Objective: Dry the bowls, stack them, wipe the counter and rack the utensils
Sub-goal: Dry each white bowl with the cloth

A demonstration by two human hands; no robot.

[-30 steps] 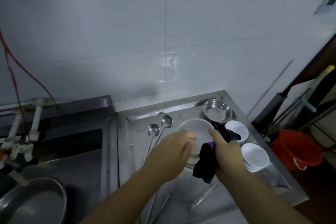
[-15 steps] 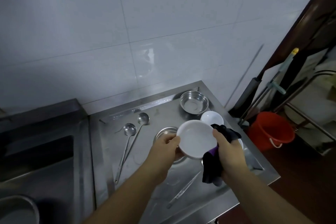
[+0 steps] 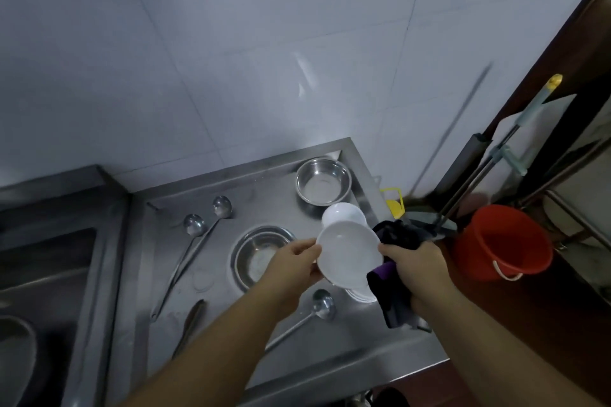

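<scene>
Hands grip white bowl (image 3: 347, 253) above counter (image 3: 231, 334); right one (image 3: 416, 263) holds cloth (image 3: 395, 301).

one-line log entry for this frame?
phase: drying | left hand: holds white bowl | right hand: bowl rim plus dark cloth | ladles unracked

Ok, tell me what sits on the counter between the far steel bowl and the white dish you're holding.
A small white bowl sits between the steel bowl and the held white dish, which overlaps its near edge in the head view.
</scene>
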